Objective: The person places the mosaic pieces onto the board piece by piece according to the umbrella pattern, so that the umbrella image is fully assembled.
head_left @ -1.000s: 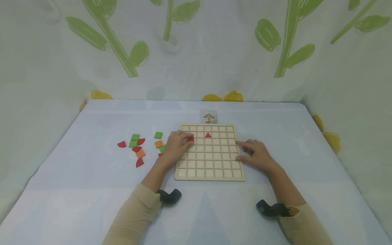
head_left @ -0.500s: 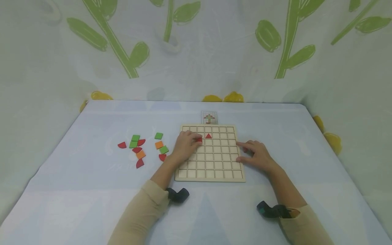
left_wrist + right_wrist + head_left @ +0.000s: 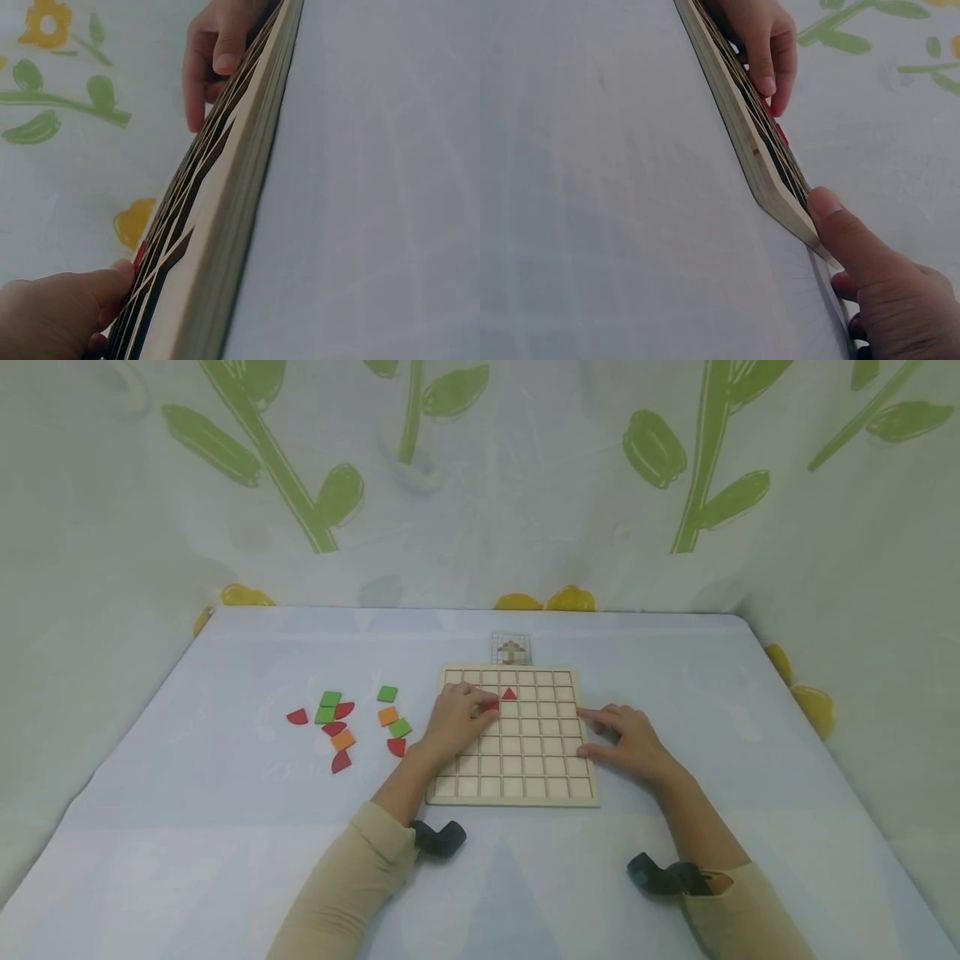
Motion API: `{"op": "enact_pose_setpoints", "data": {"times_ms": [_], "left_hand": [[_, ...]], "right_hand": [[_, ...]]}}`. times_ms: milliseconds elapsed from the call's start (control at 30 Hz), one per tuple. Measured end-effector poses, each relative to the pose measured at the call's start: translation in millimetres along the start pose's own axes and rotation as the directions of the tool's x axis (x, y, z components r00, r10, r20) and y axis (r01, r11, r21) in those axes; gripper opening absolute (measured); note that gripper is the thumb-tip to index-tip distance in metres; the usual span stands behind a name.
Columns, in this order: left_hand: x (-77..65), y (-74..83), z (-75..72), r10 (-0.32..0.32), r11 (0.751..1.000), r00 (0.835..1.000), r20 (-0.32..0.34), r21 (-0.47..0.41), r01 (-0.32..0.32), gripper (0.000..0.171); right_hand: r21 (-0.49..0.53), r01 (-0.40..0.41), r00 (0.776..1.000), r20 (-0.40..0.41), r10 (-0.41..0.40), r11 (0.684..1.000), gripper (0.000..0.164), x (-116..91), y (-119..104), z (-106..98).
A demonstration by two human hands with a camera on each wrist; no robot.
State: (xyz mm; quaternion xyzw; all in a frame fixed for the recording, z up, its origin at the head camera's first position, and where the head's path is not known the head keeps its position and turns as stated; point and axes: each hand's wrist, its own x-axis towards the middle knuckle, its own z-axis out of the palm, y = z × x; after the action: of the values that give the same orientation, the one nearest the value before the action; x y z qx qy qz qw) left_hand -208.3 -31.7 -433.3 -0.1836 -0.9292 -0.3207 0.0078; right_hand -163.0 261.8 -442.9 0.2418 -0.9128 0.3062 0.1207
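Note:
A wooden grid board (image 3: 517,802) lies flat on the table. My left hand (image 3: 452,720) reaches over its left part and pinches a small red tile (image 3: 492,704) between thumb and fingertips, close over a square in the third row. Fingers hide much of that tile, so I cannot tell its shape. Just up and right of it, a red triangle tile (image 3: 509,693) sits in a second-row square. My right hand (image 3: 628,742) rests at the board's right edge, thumb and index finger stretched out against it. In the right wrist view, the thumb (image 3: 829,206) lies on the board's edge.
Left of the board lie loose tiles: green squares (image 3: 387,693), orange squares (image 3: 342,740) and red quarter-circle tiles (image 3: 341,761). A small pattern card (image 3: 511,648) with a coloured figure lies behind the board's far edge. A leaf-printed backdrop (image 3: 525,510) rises behind the table.
My left hand has moved right across the board with the red tile, ending near the red triangle. Tiles left of the board came into fuller view. My right hand has stayed in place.

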Motion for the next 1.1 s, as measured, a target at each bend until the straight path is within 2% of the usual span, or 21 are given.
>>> {"op": "enact_pose_setpoints", "data": {"times_ms": [200, 433, 667, 867, 1100], "left_hand": [[-1.5, 0.1, -1.6, -0.010, 1.000, 1.000, 0.005, -0.026, 0.010, 0.030], [-6.4, -0.9, -5.3, -0.052, 0.987, 0.998, 0.019, -0.149, 0.054, 0.030], [-16.8, -3.7, -13.2, -0.087, 0.977, 0.996, 0.012, -0.194, 0.087, 0.032], [-24.0, -10.6, -21.9, -0.092, 0.981, 0.995, -0.040, -0.177, 0.084, 0.030], [-31.4, -25.7, -31.6, -0.113, 0.987, 0.993, -0.040, -0.116, 0.108, 0.036]], "right_hand": [[-0.007, -0.040, 0.999, 0.034, 0.041, 0.999, 0.060, 2, 0, -1], [-0.025, -0.074, 0.995, 0.063, 0.076, 0.997, 0.058, 3, 0, -3], [-0.009, -0.063, 0.997, 0.050, 0.064, 0.998, 0.058, 3, -2, -4], [0.006, -0.045, 0.998, 0.042, 0.045, 0.999, 0.058, 3, -2, -3], [-0.012, -0.047, 0.998, 0.043, 0.047, 0.999, 0.058, 3, -2, -1]]}}
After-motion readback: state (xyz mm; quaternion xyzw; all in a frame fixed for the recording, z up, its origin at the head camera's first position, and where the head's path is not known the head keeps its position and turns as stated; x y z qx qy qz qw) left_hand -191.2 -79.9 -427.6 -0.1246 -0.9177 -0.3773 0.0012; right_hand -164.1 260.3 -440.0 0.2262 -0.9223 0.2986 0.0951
